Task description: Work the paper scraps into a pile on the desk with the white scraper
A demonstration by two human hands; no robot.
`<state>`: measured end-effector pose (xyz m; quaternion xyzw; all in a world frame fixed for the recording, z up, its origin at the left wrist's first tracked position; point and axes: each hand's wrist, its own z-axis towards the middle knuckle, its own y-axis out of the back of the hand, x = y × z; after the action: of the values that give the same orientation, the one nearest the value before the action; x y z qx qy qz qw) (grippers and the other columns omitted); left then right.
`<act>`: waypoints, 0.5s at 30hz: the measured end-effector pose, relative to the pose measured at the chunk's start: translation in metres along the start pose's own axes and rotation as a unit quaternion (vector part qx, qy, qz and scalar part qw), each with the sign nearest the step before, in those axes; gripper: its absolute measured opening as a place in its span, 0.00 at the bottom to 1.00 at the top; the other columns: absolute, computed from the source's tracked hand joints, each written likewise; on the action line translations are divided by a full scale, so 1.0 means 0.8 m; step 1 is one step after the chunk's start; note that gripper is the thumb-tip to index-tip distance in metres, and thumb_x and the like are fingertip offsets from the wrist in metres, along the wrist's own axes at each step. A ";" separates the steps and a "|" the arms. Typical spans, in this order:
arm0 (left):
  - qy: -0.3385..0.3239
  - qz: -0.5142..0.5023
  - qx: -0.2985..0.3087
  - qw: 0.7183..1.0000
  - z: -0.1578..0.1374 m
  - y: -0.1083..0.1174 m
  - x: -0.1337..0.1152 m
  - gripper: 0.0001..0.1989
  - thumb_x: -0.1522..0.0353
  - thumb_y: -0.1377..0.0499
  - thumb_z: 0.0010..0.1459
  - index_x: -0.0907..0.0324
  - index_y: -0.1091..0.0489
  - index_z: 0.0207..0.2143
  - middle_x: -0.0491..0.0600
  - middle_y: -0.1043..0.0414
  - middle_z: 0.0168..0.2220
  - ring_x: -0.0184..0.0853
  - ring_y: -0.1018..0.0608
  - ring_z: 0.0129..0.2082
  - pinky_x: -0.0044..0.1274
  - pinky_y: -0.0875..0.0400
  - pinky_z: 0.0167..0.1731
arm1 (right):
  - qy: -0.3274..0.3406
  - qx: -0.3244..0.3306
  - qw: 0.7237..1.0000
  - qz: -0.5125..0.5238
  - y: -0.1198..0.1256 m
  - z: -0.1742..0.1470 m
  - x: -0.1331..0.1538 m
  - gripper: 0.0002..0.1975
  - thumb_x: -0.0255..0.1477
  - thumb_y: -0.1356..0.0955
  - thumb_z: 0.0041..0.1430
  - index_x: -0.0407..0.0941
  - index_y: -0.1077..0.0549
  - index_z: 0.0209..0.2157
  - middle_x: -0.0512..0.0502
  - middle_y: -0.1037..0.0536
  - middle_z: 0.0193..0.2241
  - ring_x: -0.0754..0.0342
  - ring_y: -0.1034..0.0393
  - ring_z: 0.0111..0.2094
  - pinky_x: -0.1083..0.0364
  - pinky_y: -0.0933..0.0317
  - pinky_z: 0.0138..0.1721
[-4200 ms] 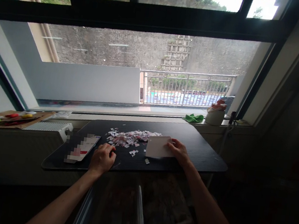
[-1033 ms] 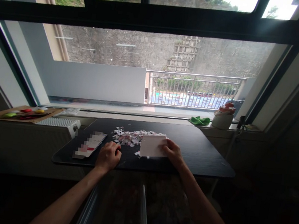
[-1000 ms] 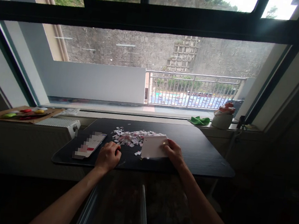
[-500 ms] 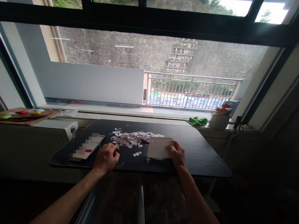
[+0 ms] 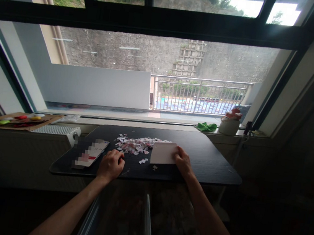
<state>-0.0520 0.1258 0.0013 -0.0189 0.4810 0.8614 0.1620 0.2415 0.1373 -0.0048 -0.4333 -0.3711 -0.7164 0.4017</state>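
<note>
A heap of small white paper pieces (image 5: pixel 134 144), some with reddish print, lies across the middle of the dark table (image 5: pixel 206 162). My right hand (image 5: pixel 183 161) grips the right edge of a flat white scraper-like sheet (image 5: pixel 163 153) with rounded corners, which stands tilted at the heap's right end and hides part of it. My left hand (image 5: pixel 111 164) rests near the table's front edge, fingers curled in, with nothing seen in them. A few loose paper pieces (image 5: pixel 143 161) lie between the hands. Left of my left hand is a phone (image 5: pixel 91 155), its screen partly blurred.
Below the table's front edge is a clear plastic bin (image 5: pixel 148 216), its contents dim. A radiator (image 5: pixel 59 131) stands at the left, with cardboard (image 5: pixel 45 120) and coloured items on top. On the windowsill sit a green cloth (image 5: pixel 206 127) and a white pot (image 5: pixel 229 126).
My right hand has moved slightly left with the white sheet, which covers a little more of the heap's right end. My left hand has stayed in place.
</note>
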 end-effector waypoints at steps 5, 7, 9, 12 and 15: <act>-0.004 0.000 0.002 1.000 0.000 0.000 0.001 0.10 0.70 0.51 0.51 0.58 0.31 0.31 0.51 0.30 0.34 0.39 0.30 0.37 0.29 0.35 0.40 | 0.006 0.004 0.999 -0.043 0.001 -0.001 -0.001 0.25 0.27 0.40 0.43 0.45 0.28 0.45 0.46 0.24 0.41 0.48 0.33 0.44 0.50 0.41 0.48; -0.004 0.001 0.001 1.000 0.000 0.000 0.001 0.09 0.70 0.51 0.51 0.58 0.31 0.31 0.50 0.30 0.34 0.39 0.30 0.37 0.29 0.35 0.39 | 0.001 0.003 0.999 -0.051 0.001 -0.002 0.001 0.25 0.27 0.40 0.43 0.46 0.28 0.46 0.47 0.24 0.41 0.47 0.33 0.44 0.50 0.41 0.48; -0.003 0.000 0.001 1.000 0.000 0.000 0.001 0.09 0.71 0.51 0.51 0.58 0.31 0.31 0.50 0.30 0.34 0.39 0.30 0.37 0.29 0.35 0.39 | -0.005 0.001 0.999 -0.050 0.002 -0.003 0.003 0.25 0.27 0.40 0.43 0.47 0.27 0.45 0.48 0.24 0.41 0.47 0.33 0.44 0.50 0.41 0.48; -0.002 -0.002 0.001 1.000 0.000 0.000 0.001 0.09 0.71 0.51 0.51 0.58 0.32 0.31 0.50 0.30 0.34 0.39 0.30 0.37 0.29 0.35 0.40 | -0.009 0.001 0.999 -0.046 0.003 -0.003 0.005 0.24 0.27 0.40 0.43 0.49 0.25 0.43 0.49 0.23 0.39 0.47 0.32 0.43 0.50 0.41 0.47; -0.005 -0.005 0.001 1.000 0.000 0.001 0.001 0.09 0.70 0.51 0.51 0.58 0.31 0.30 0.51 0.30 0.34 0.39 0.30 0.37 0.29 0.35 0.40 | -0.010 0.007 0.998 -0.054 0.003 -0.004 0.008 0.23 0.28 0.40 0.43 0.48 0.25 0.42 0.48 0.23 0.38 0.47 0.32 0.42 0.50 0.40 0.46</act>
<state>-0.0526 0.1256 0.0018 -0.0173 0.4814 0.8599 0.1689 0.2403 0.1316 0.0004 -0.4172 -0.4029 -0.7302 0.3612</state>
